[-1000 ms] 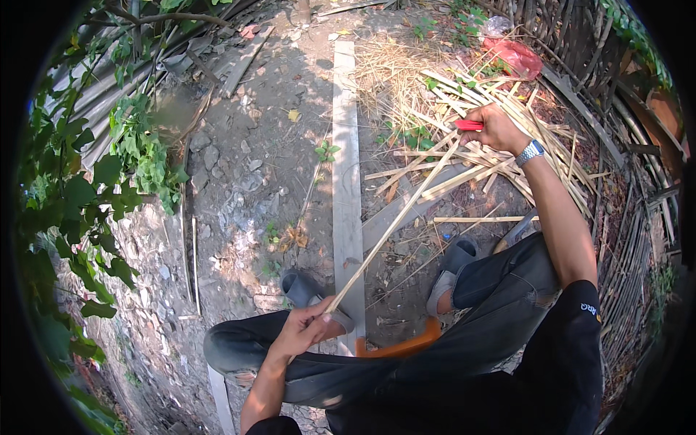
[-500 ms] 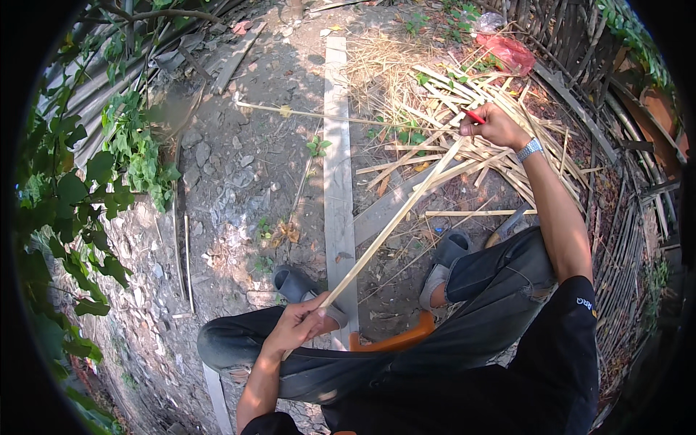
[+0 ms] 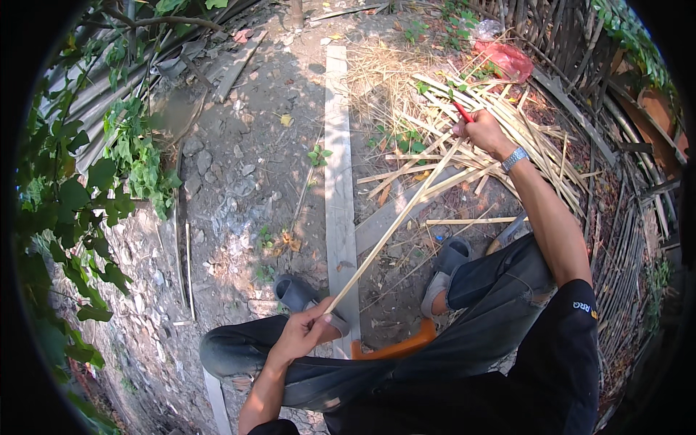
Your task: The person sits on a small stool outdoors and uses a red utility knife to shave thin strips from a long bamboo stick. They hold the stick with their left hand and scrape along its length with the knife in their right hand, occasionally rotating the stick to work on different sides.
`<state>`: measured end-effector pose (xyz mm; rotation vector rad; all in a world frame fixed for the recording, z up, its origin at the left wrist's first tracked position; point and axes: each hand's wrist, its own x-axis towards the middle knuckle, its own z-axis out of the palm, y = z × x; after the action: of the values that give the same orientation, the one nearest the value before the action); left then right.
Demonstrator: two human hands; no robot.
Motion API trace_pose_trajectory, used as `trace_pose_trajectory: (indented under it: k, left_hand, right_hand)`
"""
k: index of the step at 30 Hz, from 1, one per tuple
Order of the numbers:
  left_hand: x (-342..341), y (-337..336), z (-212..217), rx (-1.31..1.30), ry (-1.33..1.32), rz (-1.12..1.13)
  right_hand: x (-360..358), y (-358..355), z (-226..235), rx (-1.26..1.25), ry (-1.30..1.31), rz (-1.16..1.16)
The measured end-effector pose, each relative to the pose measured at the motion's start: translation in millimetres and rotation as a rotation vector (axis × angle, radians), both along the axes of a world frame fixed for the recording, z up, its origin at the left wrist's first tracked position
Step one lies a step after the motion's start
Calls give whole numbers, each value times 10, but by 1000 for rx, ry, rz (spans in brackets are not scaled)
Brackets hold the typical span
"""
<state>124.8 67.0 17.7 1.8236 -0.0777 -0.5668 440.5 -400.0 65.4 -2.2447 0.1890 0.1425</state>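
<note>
A long, pale wooden or bamboo strip [image 3: 395,226] slants up and to the right across my lap, between my two hands. My left hand [image 3: 303,333], above my left knee, pinches its near end. At the far end is my right hand [image 3: 483,134], closed around a slim red tool [image 3: 462,112] whose exact kind I cannot make out. The strip's tip meets the right fingers, partly hidden by them. Beneath and beyond that hand lies a loose pile of similar strips [image 3: 500,101].
A grey plank [image 3: 339,167] runs away from me between my feet, with another board [image 3: 391,214] angled off it. An orange curved frame [image 3: 395,346] and a blade-like tool [image 3: 505,235] lie near my legs. Leafy vines [image 3: 138,156] hang left; a stick fence [image 3: 558,32] stands right.
The thin sliver that stretched left from my right hand over the plank is gone from there. My right hand has shifted slightly left, and the red tool now points more steeply away.
</note>
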Motion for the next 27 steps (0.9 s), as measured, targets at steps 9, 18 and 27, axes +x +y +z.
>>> trace_pose_trajectory:
  k: [9, 18, 27]
  left_hand:
    - [12, -117, 46, 242, -406, -88]
    - [-62, -69, -75, -45, -135, 201]
    - [330, -306, 250, -381, 150, 384]
  right_hand:
    - [398, -504, -524, 611, -105, -334]
    - [117, -484, -169, 30, -144, -169]
    - [-861, 1136, 433, -146, -265, 596]
